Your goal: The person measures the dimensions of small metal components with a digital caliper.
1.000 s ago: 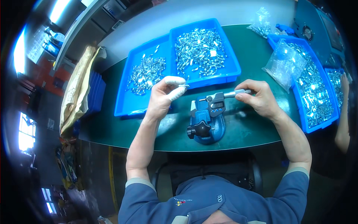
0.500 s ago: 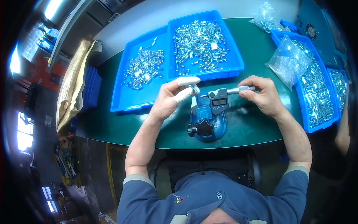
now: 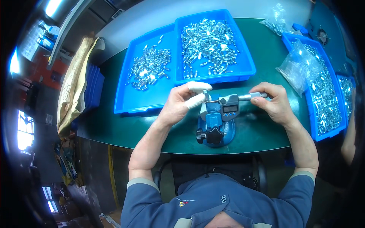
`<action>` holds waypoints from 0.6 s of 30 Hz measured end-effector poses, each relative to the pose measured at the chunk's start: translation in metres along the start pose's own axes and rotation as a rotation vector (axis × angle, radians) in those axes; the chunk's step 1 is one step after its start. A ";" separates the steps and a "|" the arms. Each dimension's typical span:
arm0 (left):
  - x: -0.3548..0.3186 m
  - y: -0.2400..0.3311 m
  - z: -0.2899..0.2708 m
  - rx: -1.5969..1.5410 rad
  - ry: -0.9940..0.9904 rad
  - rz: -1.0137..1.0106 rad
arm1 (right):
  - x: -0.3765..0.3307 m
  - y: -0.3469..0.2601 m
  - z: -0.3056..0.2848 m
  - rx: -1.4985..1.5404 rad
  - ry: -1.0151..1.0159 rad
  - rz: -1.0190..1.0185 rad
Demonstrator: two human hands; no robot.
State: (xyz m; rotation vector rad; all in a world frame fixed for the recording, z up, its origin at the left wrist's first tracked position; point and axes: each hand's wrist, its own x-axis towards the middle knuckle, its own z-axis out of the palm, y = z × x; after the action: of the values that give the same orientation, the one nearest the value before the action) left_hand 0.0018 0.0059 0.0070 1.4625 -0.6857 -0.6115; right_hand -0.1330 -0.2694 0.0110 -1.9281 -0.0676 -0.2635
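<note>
My left hand (image 3: 175,103), with white covers on its thumb and forefinger, pinches a small shiny metal part (image 3: 206,95). The part sits at the measuring gap of a digital micrometer (image 3: 230,105), next to the spindle tip; whether both faces touch it, I cannot tell. The fingers of my right hand (image 3: 276,102) are closed round the silver thimble at the micrometer's right end. A blue stand (image 3: 227,133) with a black clamp knob (image 3: 215,135) bears the micrometer on the green table. Its small display looks dark.
Behind my hands, a blue tray (image 3: 123,105) with fewer metal parts adjoins a fuller blue tray (image 3: 243,74). Plastic bags (image 3: 298,68) and more part-filled blue trays (image 3: 323,135) stand at right. Brown paper (image 3: 72,89) covers stacked blue bins (image 3: 94,85) at left. Another person's arm (image 3: 349,138) shows far right.
My left hand has brought the metal part down into the micrometer's gap. The display has gone from lit digits to dark. The whole view has shifted slightly.
</note>
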 end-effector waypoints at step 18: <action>0.000 0.002 0.000 -0.110 -0.031 -0.127 | 0.005 0.003 -0.001 0.047 -0.027 0.016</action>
State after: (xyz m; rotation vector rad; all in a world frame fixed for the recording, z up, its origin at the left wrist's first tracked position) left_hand 0.0012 0.0059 0.0086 1.4034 -0.5771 -0.7598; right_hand -0.1279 -0.2718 0.0096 -1.8849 -0.0759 -0.2238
